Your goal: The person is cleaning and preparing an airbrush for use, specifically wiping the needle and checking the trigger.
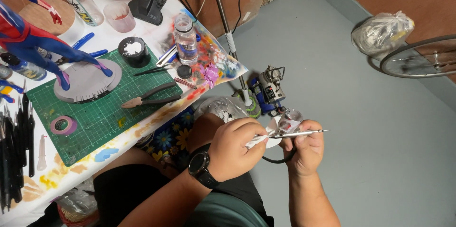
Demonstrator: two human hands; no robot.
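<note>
An airbrush [297, 134] is held in the right hand [304, 148], low over the grey floor [361, 113] and off to the side of the work table [142, 27]. The fingers are wrapped tight around its body, and its thin metal tip is pointed away to the right. A clear little cup sits on top of it, and a black hose [278, 159] hangs down from under the hand. A small white wipe [263, 137] is pinched in the left hand [233, 148] and pressed against the back end of the airbrush. A black watch [201, 167] is worn on the left wrist.

On the table, a green cutting mat [102, 113] is laid out. A red and blue figure [33, 41] is stood on a round grey base [88, 82] on the mat. Pliers [152, 96], a roll of purple tape [63, 125] and a black jar of white paint [134, 51] are also set on the mat. A clear bottle [185, 39] is stood just beside it. A small compressor [270, 89] is seen on the floor near the hands.
</note>
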